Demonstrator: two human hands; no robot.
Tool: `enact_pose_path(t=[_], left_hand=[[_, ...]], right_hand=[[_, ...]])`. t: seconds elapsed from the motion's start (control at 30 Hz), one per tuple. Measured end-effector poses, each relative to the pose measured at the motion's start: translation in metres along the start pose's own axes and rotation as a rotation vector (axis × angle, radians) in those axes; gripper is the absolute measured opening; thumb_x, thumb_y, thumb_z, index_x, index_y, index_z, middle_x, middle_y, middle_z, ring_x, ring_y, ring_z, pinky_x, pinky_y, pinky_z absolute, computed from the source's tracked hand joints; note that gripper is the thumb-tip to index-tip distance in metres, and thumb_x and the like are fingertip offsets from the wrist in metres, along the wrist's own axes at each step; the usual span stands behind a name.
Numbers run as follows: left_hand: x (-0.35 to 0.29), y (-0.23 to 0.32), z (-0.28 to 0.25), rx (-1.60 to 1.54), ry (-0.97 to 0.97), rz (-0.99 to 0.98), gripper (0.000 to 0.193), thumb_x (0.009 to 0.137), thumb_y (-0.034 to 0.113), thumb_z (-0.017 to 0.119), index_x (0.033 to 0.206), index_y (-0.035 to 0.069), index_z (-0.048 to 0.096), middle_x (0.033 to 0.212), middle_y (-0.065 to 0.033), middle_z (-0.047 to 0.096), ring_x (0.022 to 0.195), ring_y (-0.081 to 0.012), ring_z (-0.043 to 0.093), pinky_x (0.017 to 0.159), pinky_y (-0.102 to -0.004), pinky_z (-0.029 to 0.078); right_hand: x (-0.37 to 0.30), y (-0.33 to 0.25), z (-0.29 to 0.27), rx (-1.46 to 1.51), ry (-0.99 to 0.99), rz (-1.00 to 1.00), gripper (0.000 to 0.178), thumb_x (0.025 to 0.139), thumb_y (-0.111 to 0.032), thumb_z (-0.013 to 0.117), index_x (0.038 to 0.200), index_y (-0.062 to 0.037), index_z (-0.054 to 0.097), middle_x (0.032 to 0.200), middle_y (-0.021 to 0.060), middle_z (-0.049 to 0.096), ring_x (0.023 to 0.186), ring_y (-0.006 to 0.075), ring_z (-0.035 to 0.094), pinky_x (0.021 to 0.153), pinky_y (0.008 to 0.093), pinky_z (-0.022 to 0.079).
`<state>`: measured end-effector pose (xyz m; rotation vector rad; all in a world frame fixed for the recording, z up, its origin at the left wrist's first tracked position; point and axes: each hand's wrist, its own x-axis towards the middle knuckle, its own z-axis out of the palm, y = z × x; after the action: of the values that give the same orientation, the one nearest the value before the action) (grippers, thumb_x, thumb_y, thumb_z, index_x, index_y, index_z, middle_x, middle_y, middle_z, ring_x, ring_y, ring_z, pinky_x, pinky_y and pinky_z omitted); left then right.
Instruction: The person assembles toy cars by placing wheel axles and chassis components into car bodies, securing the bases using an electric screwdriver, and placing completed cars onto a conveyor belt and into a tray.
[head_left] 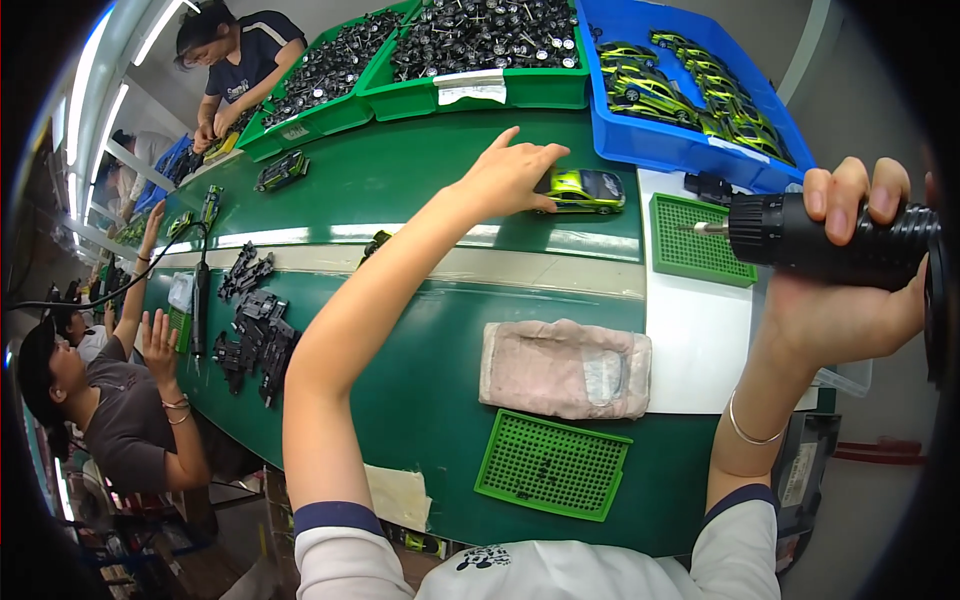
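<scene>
My left hand reaches far across the bench, fingers spread. Its thumb and fingertips are at the tail end of a yellow-green and black toy car, which stands on its wheels on the green surface. The hand does not close around it. In my right hand is a black electric screwdriver, held level with its bit pointing left. That bit hangs over a green perforated screw tray on a white board. A padded cloth cradle lies nearer to me, between my forearms.
Green bins of small black wheel parts and a blue bin of toy cars line the far side. A second perforated tray lies near me. Black plastic parts are heaped left, beside a hanging screwdriver. Co-workers sit leftward.
</scene>
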<state>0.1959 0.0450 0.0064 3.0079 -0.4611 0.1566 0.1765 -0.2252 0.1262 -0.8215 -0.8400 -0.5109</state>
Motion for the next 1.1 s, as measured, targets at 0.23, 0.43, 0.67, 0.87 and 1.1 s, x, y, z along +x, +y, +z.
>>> enact_pose_path(t=[0.23,0.43,0.67,0.87,1.1], left_hand=[[-0.054,-0.060,-0.030,0.071,-0.255,-0.245,0.088,0.060,0.023,0.079,0.133,0.016,0.032,0.117,-0.0063,0.057,0.115,-0.0242,0.049,0.107,-0.0576,0.013],[-0.179,-0.165,-0.054,0.148,-0.369,-0.708,0.088,0.053,0.016,0.080,0.130,0.019,0.039,0.121,-0.0057,0.055,0.117,-0.0260,0.047,0.105,-0.0558,0.019],[-0.264,-0.218,-0.039,0.520,-0.292,-0.902,0.044,0.067,0.005,0.065,0.107,0.019,0.056,0.103,-0.0040,0.063,0.103,-0.0200,0.057,0.106,-0.0563,0.019],[-0.168,-0.140,-0.055,0.326,-0.334,-0.516,0.055,0.060,0.021,0.074,0.111,0.013,0.057,0.104,-0.0055,0.063,0.104,-0.0218,0.057,0.106,-0.0567,0.011],[-0.104,0.008,-0.097,-1.316,0.505,0.018,0.047,0.074,0.015,0.071,0.114,-0.001,0.052,0.109,-0.0053,0.060,0.101,-0.0132,0.055,0.092,-0.0303,0.042]], right_hand=[[-0.005,-0.005,-0.001,0.039,0.017,0.084,0.038,0.080,-0.046,0.049,0.083,-0.0085,0.041,0.068,0.0033,0.036,0.059,0.0104,0.039,0.061,0.0246,0.034],[-0.005,-0.011,0.013,0.010,0.115,0.177,0.039,0.080,-0.046,0.049,0.076,-0.0102,0.036,0.067,0.0025,0.033,0.061,0.0097,0.037,0.063,0.0239,0.034],[-0.016,0.004,0.009,0.114,0.024,0.107,0.039,0.087,-0.038,0.049,0.115,-0.0106,0.046,0.077,0.0020,0.040,0.059,0.0088,0.044,0.057,0.0255,0.037],[-0.012,0.000,0.016,0.115,0.011,0.128,0.038,0.087,-0.037,0.050,0.112,-0.0093,0.044,0.076,0.0023,0.041,0.057,0.0095,0.044,0.056,0.0250,0.037],[-0.006,-0.004,0.007,0.034,-0.015,0.044,0.047,0.090,-0.042,0.046,0.118,-0.0074,0.031,0.073,0.0047,0.044,0.050,0.0125,0.047,0.049,0.0263,0.039]])
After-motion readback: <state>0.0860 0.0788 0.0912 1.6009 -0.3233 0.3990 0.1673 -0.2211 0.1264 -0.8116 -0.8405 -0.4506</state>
